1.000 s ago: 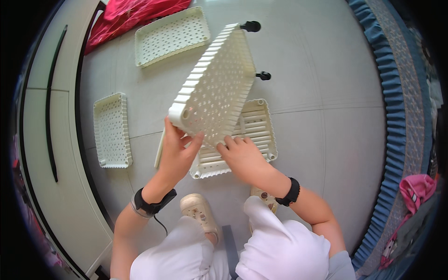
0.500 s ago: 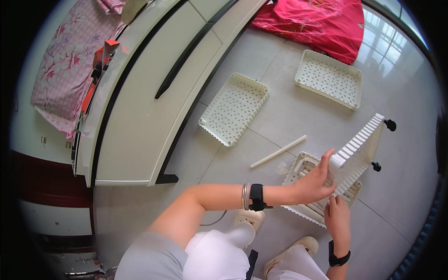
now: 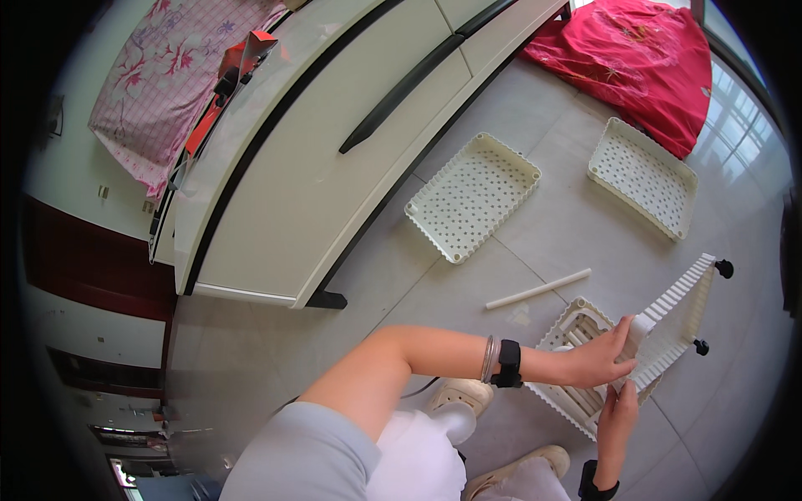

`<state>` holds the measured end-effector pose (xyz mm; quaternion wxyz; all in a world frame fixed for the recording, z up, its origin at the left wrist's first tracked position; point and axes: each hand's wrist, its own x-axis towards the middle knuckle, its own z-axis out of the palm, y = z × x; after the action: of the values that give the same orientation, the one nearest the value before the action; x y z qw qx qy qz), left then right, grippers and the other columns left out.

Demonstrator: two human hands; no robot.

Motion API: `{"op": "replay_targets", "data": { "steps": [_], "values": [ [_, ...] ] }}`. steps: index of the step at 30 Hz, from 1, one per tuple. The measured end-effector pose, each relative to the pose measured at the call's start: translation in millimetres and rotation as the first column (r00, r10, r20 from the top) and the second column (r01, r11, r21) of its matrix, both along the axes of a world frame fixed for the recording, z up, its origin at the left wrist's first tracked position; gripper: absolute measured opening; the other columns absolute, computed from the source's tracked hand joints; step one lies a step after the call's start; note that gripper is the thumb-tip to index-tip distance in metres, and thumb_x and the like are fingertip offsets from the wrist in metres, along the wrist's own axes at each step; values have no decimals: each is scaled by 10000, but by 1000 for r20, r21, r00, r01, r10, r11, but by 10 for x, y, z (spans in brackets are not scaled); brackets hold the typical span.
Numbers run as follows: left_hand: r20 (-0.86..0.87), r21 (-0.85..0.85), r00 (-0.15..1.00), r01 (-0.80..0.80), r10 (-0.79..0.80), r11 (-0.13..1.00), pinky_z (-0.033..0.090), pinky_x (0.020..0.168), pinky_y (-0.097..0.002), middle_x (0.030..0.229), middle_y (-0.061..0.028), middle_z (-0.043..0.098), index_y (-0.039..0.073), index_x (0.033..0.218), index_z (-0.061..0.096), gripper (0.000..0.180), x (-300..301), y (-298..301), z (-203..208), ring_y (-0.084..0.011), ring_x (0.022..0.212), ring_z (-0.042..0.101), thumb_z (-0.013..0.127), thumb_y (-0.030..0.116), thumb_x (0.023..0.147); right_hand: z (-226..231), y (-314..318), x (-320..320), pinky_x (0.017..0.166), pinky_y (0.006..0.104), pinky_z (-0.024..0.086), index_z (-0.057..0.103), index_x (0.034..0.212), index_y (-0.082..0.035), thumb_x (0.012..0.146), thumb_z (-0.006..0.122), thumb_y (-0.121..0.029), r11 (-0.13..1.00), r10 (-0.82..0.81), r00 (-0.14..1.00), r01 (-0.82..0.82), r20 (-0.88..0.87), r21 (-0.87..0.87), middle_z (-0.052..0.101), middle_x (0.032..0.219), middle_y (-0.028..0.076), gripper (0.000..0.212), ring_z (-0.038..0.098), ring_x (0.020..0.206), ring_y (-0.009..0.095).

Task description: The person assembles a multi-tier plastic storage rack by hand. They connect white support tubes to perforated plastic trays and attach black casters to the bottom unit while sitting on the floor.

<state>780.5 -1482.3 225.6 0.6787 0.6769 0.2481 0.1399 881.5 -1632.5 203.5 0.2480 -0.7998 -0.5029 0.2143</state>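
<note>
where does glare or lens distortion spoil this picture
In the head view, the edges of the cabinet bow and the rim falls to black; in the head view, window-like glare streaks the floor at upper right; also in the head view, the wheeled basket looks pale, its holes hard to make out.

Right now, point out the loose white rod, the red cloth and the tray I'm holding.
White rod [image 3: 539, 289]: head view, midway along its length.
Red cloth [image 3: 637, 68]: head view, middle of its visible spread.
Held tray [image 3: 677, 293]: head view, on its ribbed side wall.
</note>
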Motion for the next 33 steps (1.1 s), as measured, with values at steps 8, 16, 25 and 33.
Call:
{"op": "replay_targets", "data": {
  "steps": [8, 16, 25, 33],
  "values": [
    [-36, 20, 996, 79, -79, 997, 419, 893, -447, 1209, -299, 440, -79, 1263, 262, 511, -85, 158, -38, -431, 1060, 504, 479, 161, 869, -11, 48, 154, 657, 451, 414, 501, 900, 14, 827, 528, 9, 997, -62, 992, 67, 111, -41, 545, 803, 197, 78, 536, 781, 405],
    [-211, 509, 971, 13, 110, 861, 457, 824, -438, 1206, -217, 441, 12, 1269, 288, 465, -675, 902, 548, -369, 959, 567, 498, 143, 875, -243, -183, 184, 633, 453, 399, 486, 853, -14, 793, 567, -35, 967, 236, 878, -253, 416, -13, 543, 802, 164, 103, 537, 741, 378],
    [-11, 880, 798, -278, 603, 384, 479, 797, -361, 1073, -138, 491, 24, 1109, 431, 305, -2139, 2284, 2979, -248, 978, 569, 549, 80, 833, 311, -151, 288, 715, 445, 466, 525, 1035, -67, 760, 635, -142, 788, 524, 797, -320, 299, -526, 615, 945, 125, 304, 626, 827, 289],
    [-142, 793, 965, -22, 220, 609, 486, 748, -388, 1055, -135, 482, 12, 1053, 472, 245, -1830, 1681, 2073, -302, 912, 577, 509, 60, 816, 344, 122, 385, 575, 476, 446, 499, 877, -49, 778, 578, -101, 902, 419, 835, -335, 357, -273, 589, 806, 147, 137, 583, 704, 377]
  ]
}}
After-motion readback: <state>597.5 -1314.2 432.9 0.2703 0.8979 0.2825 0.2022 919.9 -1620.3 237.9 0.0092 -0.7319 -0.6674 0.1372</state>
